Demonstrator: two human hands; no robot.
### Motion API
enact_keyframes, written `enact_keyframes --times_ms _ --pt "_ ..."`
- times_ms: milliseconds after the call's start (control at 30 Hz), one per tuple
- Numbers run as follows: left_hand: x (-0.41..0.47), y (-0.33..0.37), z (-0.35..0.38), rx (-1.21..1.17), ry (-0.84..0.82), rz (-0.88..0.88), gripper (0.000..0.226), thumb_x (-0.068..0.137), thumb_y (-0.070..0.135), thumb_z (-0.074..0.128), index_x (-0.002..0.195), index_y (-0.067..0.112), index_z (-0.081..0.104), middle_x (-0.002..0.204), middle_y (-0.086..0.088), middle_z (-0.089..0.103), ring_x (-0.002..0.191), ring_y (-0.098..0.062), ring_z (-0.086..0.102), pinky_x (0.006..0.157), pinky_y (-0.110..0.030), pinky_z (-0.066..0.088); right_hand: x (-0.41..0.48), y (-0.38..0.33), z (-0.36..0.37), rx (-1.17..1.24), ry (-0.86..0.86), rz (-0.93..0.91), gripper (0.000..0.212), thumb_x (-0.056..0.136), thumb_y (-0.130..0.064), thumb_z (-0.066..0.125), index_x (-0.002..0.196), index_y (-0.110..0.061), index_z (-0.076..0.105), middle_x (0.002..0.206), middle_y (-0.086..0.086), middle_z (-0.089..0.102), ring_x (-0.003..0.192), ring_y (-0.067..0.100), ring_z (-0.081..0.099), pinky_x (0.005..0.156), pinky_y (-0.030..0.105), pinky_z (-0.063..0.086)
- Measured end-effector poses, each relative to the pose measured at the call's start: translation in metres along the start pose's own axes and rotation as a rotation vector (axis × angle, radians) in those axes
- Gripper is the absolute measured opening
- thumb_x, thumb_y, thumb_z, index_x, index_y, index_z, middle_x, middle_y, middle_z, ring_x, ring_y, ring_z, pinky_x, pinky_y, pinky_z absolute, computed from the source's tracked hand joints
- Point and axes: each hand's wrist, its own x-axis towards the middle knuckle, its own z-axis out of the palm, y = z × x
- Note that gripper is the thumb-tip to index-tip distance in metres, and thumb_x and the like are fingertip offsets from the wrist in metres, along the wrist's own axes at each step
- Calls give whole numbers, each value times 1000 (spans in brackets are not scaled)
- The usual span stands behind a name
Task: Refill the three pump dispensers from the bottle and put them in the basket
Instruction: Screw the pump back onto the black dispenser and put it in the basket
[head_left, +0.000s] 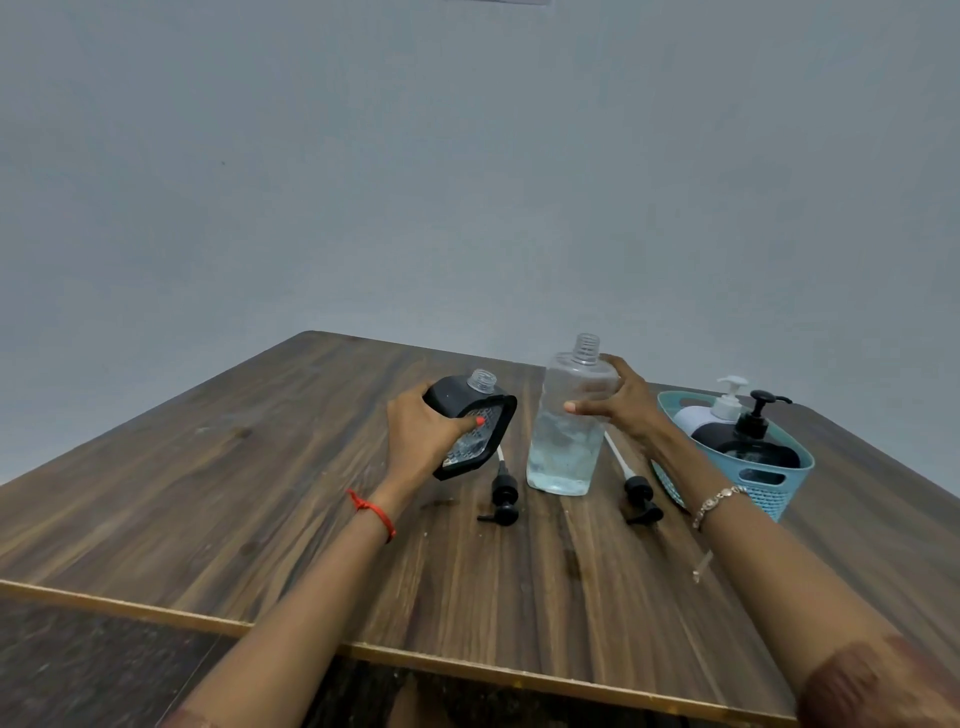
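- Only the head view to go on. The left hand (421, 431) is wrapped around the open dispenser (462, 400), a black one with a clear patterned panel. It has no pump on and is tipped over towards the middle. I can't tell whether its bottom corner is touching the table (311, 493) or hanging just off it.
- The right hand (626, 402) is gripping the shoulder of the clear bottle (563, 457). The bottle stands upright on the table right next to the dispenser, with its neck uncapped and roughly the lower half holding clear liquid.
- Two loose pumps with their tubes lie flat on the wood, the left pump (504, 501) just in front of the dispenser and the right pump (641, 501) between the bottle and the basket (763, 491).
- The basket sits on the right with a white dispenser (693, 418) and a dark dispenser (748, 449) in it, both with pumps on. My guess is two are done and one is left.
- What I'd worry about:
  - Both necks are narrow, so a fast tip of the bottle probably sends liquid down the outside and onto the table.
  - The dispenser is already leaning, and if it leans further anything inside runs out.
  - The right forearm passes close to the basket and right over that pump, so a wide swing could knock either.
  - Wet fingers on smooth plastic could let the bottle slip mid-pour.
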Motion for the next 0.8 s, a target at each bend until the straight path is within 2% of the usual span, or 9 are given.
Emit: enact_keyframes --times_ms 133,200,233,333,433,533,633,733,800 --pt "1 0 -2 -12 0 -10 47 58 15 86 102 10 69 86 1 68 74 -8 62 58 -8 43 -1 -5 -7 -80 -133 59 110 54 -21 89 144 -15 25 138 7 48 123 23 50 99 35 46" --pt "2 0 -4 -28 -9 -8 45 58 15 87 100 11 68 83 3 67 72 -6 61 59 -8 44 -9 -13 -1 -202 -11 -27 117 64 -16 84 148 -20 3 144 0 30 130 15 33 108 33 31" --pt "3 1 -5 -34 -16 -7 45 58 14 87 99 12 68 82 4 66 71 -5 61 59 -9 45 -15 -17 4 -278 104 -162 115 66 -14 83 148 -20 3 147 2 24 132 13 27 109 28 26" --pt "9 0 -10 -66 -37 -38 43 58 12 87 95 17 65 82 4 65 75 -10 64 63 -17 49 -32 -17 24 -464 202 -664 74 69 3 70 133 -10 36 134 8 38 126 13 36 110 27 33" --pt "14 0 -14 -83 -61 -49 42 57 10 87 90 21 62 81 4 67 78 -14 66 70 -27 54 -49 -2 50 -867 -138 -880 40 70 14 46 103 -1 62 111 15 61 105 25 58 91 37 49" --pt "14 2 -18 -89 -82 -48 43 56 10 87 90 21 63 81 4 67 75 -9 65 70 -26 54 -58 21 71 -1132 -460 -892 33 79 10 42 105 1 62 107 19 62 100 34 60 79 43 52" --pt "13 3 -21 -92 -88 -55 45 56 9 87 92 20 63 81 3 66 75 -9 64 70 -25 53 -53 39 84 -1237 -533 -917 32 88 -4 31 103 -2 60 101 15 60 97 32 56 75 43 50" --pt "15 1 -23 -104 -96 -73 49 55 8 87 99 12 65 88 -3 69 80 -16 66 71 -26 53 -48 45 89 -1280 -568 -897 18 89 1 45 99 -1 60 100 16 60 97 34 56 77 44 49" --pt "16 0 -25 -118 -102 -91 53 55 8 87 104 7 65 91 -6 69 82 -18 67 70 -26 53 -45 40 84 -1176 -549 -826 22 85 6 47 102 0 61 103 16 61 101 32 56 86 41 47"
